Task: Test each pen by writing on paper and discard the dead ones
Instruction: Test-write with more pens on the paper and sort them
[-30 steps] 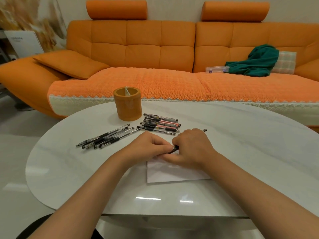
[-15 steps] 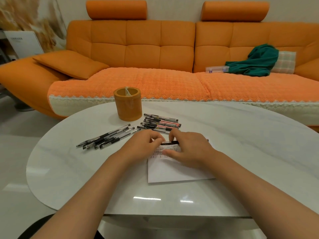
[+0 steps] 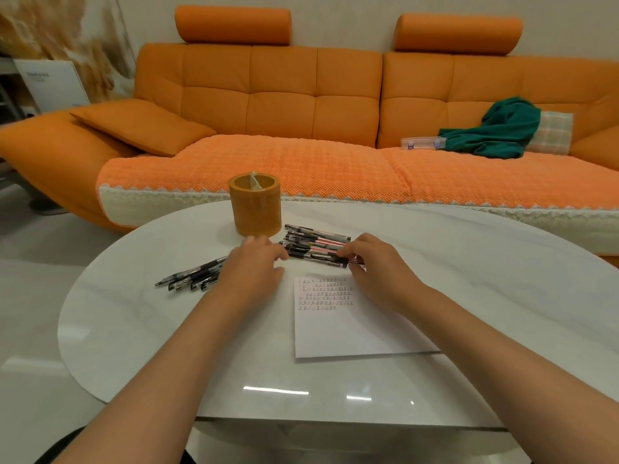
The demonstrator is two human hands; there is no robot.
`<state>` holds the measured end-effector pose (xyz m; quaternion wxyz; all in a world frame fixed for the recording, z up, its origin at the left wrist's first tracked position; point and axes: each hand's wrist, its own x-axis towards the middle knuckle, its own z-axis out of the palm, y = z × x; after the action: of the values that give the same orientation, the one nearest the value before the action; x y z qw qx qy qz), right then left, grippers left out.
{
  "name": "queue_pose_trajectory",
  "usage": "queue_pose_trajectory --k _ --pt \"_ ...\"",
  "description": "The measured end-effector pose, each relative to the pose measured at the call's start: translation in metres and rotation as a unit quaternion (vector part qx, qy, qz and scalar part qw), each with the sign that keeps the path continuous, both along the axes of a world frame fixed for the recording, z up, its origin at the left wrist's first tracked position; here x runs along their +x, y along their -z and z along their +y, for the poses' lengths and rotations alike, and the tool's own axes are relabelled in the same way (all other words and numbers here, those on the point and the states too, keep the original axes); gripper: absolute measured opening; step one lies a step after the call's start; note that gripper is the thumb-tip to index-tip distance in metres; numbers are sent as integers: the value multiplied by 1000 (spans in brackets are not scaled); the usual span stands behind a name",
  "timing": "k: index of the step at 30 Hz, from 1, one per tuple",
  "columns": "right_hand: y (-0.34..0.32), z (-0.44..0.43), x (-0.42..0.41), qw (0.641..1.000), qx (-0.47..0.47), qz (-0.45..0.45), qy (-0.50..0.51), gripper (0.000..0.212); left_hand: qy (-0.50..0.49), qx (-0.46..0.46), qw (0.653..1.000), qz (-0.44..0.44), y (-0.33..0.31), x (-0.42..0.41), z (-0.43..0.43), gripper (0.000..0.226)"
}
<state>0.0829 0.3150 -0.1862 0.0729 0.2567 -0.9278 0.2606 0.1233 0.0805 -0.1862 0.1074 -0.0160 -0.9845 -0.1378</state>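
Right hand [image 3: 378, 269] seemingly on pen [image 3: 318, 258] end

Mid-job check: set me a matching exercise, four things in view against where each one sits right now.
Things:
1. orange pen cup
2. sheet of paper
3. green cloth
4. all-black pens

Places:
A. on the sofa, far right
B. lying on the table, left of the left hand
C. standing on the table, beyond the left hand
D. flat on the table, nearer the person than the right hand, which pinches a pen

Pairs: 1-C, 2-D, 3-A, 4-B
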Motion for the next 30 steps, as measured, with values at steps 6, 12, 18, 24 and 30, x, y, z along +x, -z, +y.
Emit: queue_pose_trajectory --k 6,12,18,24,30 --pt "5 -38 -7 1000 -17 -1 3 28 -73 -51 996 -7 0 5 -31 24" --pt "14 -70 -15 1000 1 5 -12 29 -69 -44 997 -13 4 11 -40 25" --pt "14 -77 -27 995 84 57 -7 27 -88 -50 994 -41 1 13 -45 28" --pt "10 -74 -33 990 117 72 20 26 -73 -31 996 -48 -1 15 -49 27" --pt "6 -68 -32 991 113 72 23 26 -37 47 998 -20 -8 15 -43 24"
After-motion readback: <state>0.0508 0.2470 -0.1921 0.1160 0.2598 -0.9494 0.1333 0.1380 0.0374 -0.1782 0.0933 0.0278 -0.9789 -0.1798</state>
